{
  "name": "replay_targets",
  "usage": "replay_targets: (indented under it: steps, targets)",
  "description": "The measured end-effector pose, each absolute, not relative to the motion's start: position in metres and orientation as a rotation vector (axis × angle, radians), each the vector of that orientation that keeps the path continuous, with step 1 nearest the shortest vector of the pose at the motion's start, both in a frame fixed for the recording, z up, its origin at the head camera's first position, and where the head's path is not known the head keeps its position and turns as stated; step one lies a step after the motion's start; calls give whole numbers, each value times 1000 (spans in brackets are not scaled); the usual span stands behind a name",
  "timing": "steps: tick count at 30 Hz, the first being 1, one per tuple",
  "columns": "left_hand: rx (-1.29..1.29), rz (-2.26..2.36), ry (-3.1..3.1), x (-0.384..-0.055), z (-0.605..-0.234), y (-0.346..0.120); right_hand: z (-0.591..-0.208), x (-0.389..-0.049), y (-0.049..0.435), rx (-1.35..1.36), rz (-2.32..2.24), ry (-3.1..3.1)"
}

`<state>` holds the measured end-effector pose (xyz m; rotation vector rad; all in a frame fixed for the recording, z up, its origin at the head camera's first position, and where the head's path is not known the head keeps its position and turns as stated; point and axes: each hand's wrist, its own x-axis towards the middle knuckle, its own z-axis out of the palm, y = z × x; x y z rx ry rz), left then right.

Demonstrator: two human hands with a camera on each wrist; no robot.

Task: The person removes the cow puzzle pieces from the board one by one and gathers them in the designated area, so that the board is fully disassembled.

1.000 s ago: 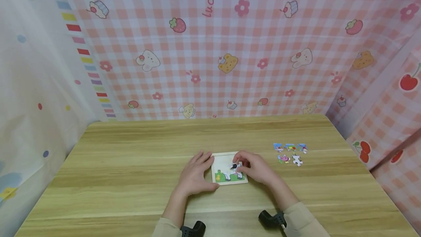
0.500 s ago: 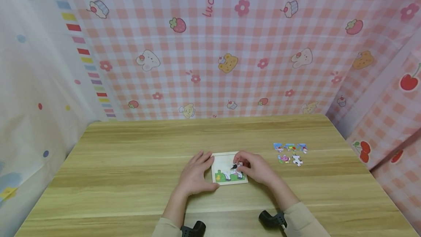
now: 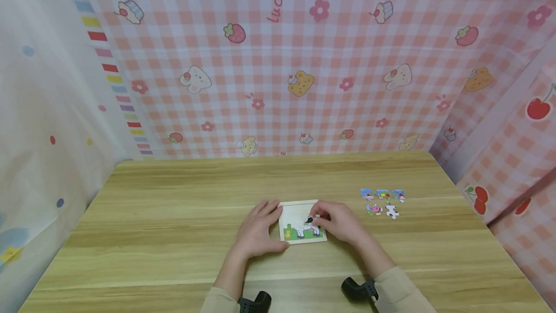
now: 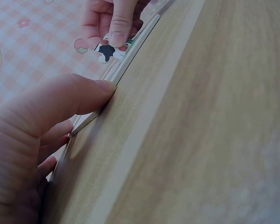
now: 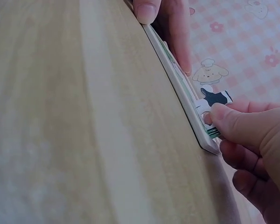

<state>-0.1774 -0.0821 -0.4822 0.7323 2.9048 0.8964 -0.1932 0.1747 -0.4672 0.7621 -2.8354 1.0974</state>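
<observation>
A small jigsaw board (image 3: 297,213) with a pale raised rim lies flat near the table's middle. Pieces showing green grass and white legs fill its lower part; bare white backing shows above. My left hand (image 3: 259,231) holds the board's left side, thumb (image 4: 100,91) against the front rim and fingers along the left edge. Over the board's right part, my right hand (image 3: 336,221) pinches a white-and-black puzzle piece (image 5: 215,96) between thumb and index finger. This piece is tilted above the board in the right wrist view; whether it touches the pieces below I cannot tell.
Several loose puzzle pieces (image 3: 383,194) lie in two rows to the right of the board, among them a mostly white piece (image 3: 392,211). The wood-grain table (image 3: 173,235) ends at a pink checked cloth (image 3: 278,124) behind. Black wrist devices (image 3: 358,289) sit near both sleeves.
The hands and board stay nearly where they were. The pinched piece shifts and turns only slightly in the right fingers.
</observation>
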Motion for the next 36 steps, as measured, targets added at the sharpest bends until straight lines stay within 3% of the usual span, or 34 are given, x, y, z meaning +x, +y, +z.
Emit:
replay_targets:
  steps: [21,36]
  targets:
    - [726,910,2901,-177,-481,-82,-466,-193,177,749,1017,-2825]
    - [744,898,2899,-177,-481,-83,-470,-192,190,637,1408,-2723]
